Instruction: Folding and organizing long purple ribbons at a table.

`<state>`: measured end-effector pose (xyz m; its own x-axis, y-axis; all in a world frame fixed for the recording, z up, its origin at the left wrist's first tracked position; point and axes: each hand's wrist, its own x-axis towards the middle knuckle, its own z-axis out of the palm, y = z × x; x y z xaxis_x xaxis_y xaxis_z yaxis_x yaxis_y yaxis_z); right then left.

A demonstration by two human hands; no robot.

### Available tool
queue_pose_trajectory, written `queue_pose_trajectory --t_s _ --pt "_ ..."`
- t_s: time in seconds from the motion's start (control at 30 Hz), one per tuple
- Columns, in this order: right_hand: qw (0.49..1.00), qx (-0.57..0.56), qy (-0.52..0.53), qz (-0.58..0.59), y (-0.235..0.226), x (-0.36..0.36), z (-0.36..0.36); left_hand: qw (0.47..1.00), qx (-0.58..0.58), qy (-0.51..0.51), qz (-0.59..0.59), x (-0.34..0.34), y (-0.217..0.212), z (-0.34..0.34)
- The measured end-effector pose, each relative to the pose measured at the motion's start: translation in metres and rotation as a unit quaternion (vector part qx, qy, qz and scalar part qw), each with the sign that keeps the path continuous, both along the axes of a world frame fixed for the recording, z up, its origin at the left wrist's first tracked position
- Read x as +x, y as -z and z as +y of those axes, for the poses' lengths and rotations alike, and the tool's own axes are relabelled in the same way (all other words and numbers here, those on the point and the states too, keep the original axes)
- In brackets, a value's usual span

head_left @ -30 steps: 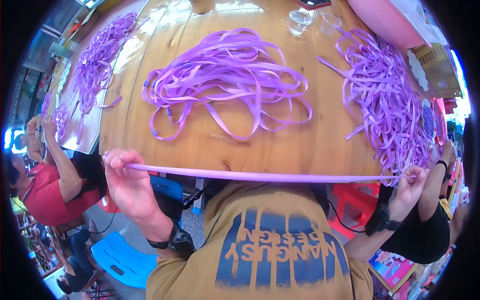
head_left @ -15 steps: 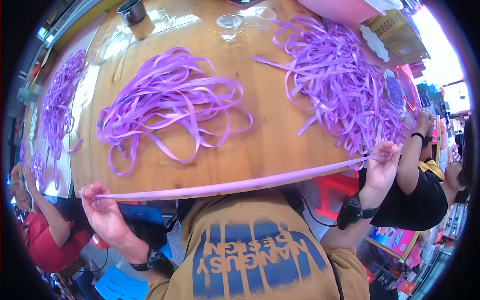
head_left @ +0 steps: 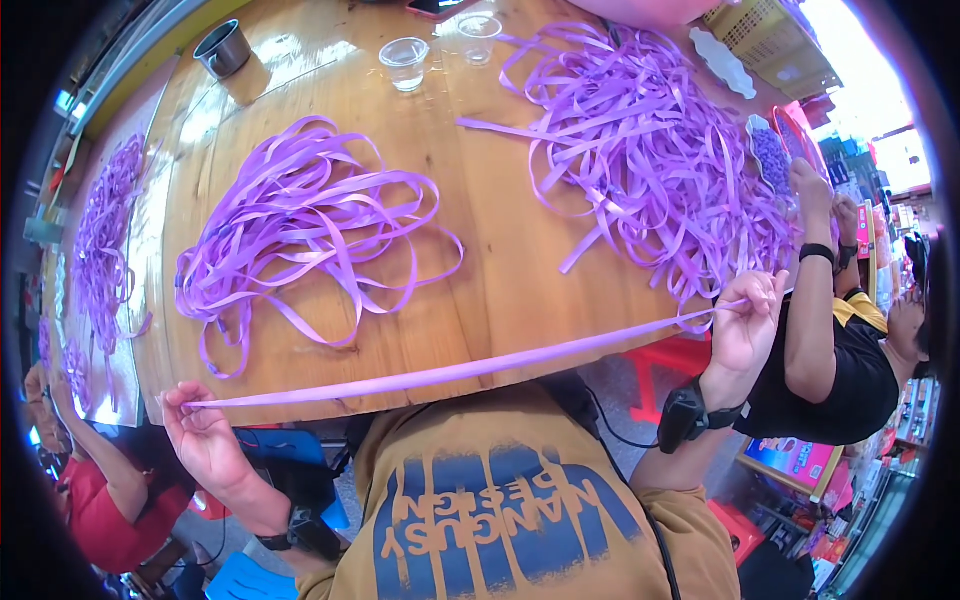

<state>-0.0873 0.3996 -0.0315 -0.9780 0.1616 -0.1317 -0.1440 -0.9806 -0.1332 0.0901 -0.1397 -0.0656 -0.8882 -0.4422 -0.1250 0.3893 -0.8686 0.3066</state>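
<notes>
Both the left hand (head_left: pixel 205 440) and right hand (head_left: pixel 745 325) have their fingers pinched shut on opposite ends of one purple ribbon strip (head_left: pixel 450 370), pulled taut between them, seemingly to straighten it, above the desk (head_left: pixel 500 250) edge, near the loose ribbon piles (head_left: pixel 300 230).

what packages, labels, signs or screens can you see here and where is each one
Flat rectangular box with a blue and pink printed face: low at the right, beside the person in black.
Dark phone screen with a pink edge: far table edge, cut off by the top of the picture.
Blue block print on the mustard shirt: bottom centre, on the wearer's chest.
</notes>
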Motion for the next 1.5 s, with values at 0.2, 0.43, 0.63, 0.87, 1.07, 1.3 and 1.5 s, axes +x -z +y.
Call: queue_pose_trajectory --t_s 0.2,0.43,0.63,0.87,1.07,1.3,1.5 --pt "0.997 -0.014 -0.06 0.044 0.003 -0.001 0.001 0.997 0.046 -0.019 0.054 -0.006 -0.015 0.009" --pt "0.995 -0.003 -0.083 0.062 0.004 -0.003 -0.002 0.966 0.087 -0.006 0.242 -0.024 -0.04 0.031" --pt "0.993 0.002 -0.092 0.08 0.003 -0.005 -0.004 0.931 0.033 0.028 0.362 -0.011 -0.065 0.03" --pt "0.989 0.016 -0.107 0.097 0.006 -0.009 -0.003 0.903 -0.033 0.091 0.419 -0.011 -0.058 0.024" --pt "0.986 0.063 -0.113 0.101 0.004 -0.01 0.0 0.882 -0.086 0.133 0.444 -0.007 -0.057 0.018" --pt "0.963 0.202 -0.118 0.135 -0.013 0.001 -0.016 0.906 -0.064 0.115 0.401 -0.024 -0.057 0.044" --pt "0.898 0.415 -0.128 0.075 -0.03 0.018 -0.085 0.909 -0.204 0.216 0.292 -0.052 -0.042 0.062"
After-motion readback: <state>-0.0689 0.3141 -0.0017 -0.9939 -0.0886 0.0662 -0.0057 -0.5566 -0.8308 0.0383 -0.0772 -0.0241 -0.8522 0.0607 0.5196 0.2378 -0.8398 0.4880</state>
